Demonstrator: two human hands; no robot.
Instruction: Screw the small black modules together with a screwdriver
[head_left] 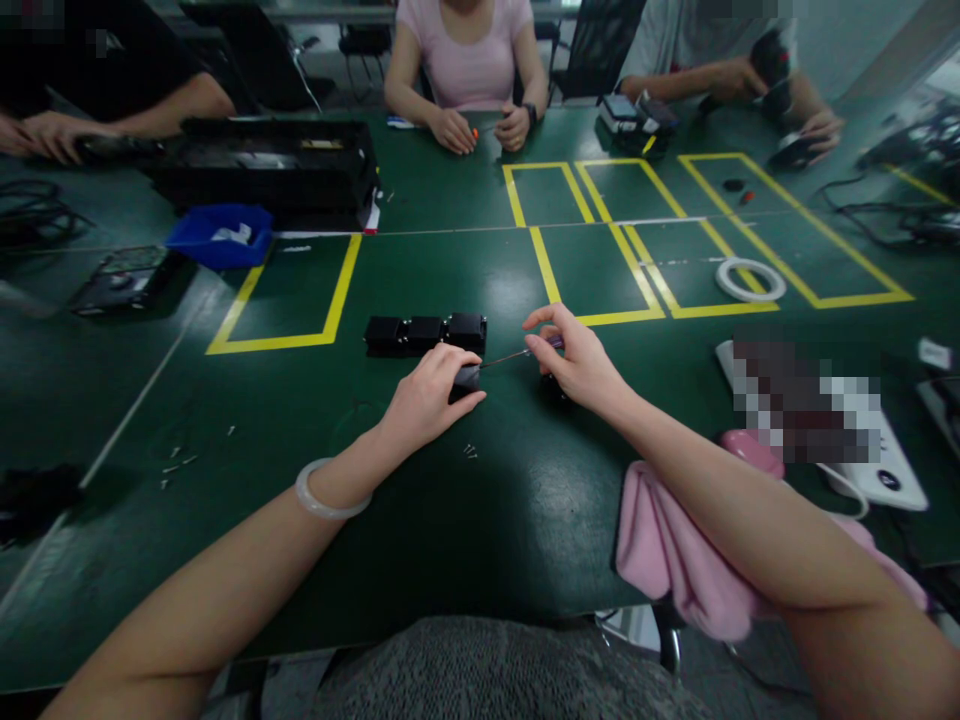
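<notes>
My left hand grips a small black block between thumb and fingers on the green table. A thin screwdriver is held in my right hand, its shaft pointing left with the tip at the block's right side. Just behind my left hand, three black blocks sit in a row with small screws at their joints. Something dark, partly hidden, lies under my right hand. A few loose screws are in front of the held block, and several more screws lie farther left.
Yellow tape outlines mark the green table. A blue bin and long black housing stand back left. At right are a tape roll, pink cloth and white device. Three people work across the table.
</notes>
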